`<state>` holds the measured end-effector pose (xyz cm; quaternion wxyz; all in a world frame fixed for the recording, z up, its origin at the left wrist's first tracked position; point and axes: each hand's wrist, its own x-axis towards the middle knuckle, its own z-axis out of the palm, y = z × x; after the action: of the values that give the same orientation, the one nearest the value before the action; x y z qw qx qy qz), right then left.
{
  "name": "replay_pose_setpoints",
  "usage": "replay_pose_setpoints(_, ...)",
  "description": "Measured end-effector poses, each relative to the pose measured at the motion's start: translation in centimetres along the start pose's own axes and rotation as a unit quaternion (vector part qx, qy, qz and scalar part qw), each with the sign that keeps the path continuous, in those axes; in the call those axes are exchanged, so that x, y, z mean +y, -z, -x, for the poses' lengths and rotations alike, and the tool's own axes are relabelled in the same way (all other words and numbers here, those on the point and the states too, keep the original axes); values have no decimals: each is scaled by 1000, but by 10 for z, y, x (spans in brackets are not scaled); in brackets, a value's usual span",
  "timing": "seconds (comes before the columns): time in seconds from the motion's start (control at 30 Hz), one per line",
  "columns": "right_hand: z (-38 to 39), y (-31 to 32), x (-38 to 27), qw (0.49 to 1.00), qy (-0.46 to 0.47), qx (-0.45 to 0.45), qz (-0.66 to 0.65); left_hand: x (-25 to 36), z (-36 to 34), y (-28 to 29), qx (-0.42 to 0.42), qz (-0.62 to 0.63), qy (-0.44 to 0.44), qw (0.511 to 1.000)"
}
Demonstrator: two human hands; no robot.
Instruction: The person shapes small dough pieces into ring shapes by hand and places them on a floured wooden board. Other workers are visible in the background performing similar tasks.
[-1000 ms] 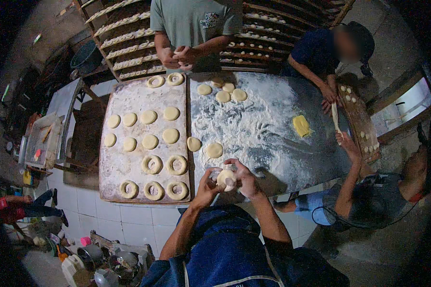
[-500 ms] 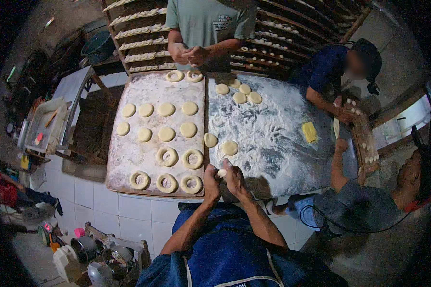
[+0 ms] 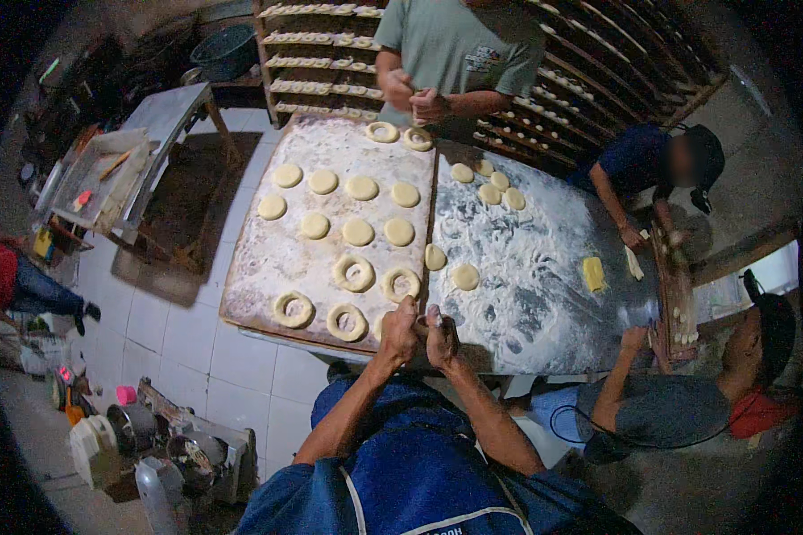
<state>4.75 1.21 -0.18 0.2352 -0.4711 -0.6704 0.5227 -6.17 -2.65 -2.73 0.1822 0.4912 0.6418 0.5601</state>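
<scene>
My left hand point(image 3: 400, 332) and my right hand point(image 3: 441, 341) are close together at the table's near edge, thumbs up and fingers curled. Between them is a small piece of dough, now mostly hidden by my fingers. Just left and beyond, a dough ring point(image 3: 401, 285) lies on the floured board point(image 3: 250, 267). More rings, such as this dough ring point(image 3: 347, 323), line its near side, one partly covered by my left hand. Flat dough rounds point(image 3: 361, 187) sit in two rows farther up. Ahead of my right hand rests another dough round point(image 3: 465, 276).
The dark, floured worktop point(image 3: 535, 259) holds yellow fat point(image 3: 593, 274) and several rounds at its far side. A person in a green shirt point(image 3: 468, 53) stands opposite before racks point(image 3: 321, 62) of shaped dough. Two more people work at the right around a narrow board point(image 3: 681, 303).
The view has turned, so the table appears shifted and tilted. The dough piece between my hands showed before and is now mostly covered. Hands of the people at the right have moved.
</scene>
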Motion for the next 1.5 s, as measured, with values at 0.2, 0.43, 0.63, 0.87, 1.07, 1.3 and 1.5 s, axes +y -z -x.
replay_pose_setpoints(0.2, 9, -33, -31, 971, -155, 28, -181, -18, 14, 21, 21, 472, 207, 857)
replay_pose_setpoints(0.43, 20, -65, -35, 991, 87, 43, -93, -36, 22, 45, 68, 537, 198, 817)
replay_pose_setpoints(0.63, 16, -84, -44, 985, 130, -67, 97, -42, 26, 81, 52, 321, 149, 934)
replay_pose_setpoints(0.87, 3, -110, -14, 977, 170, -59, 113, -37, 20, 111, 68, 123, 111, 984)
replay_pose_setpoints(1.07, -7, -136, -25, 888, 417, 57, 187, -53, 24, 131, 110, 307, 165, 931)
replay_pose_setpoints(1.3, -18, -141, -76, 953, 223, -130, 160, -57, 7, 159, 149, 173, 80, 970)
replay_pose_setpoints(1.5, -45, -165, -93, 931, 189, -233, -210, -110, -16, 186, 149, 272, 222, 925)
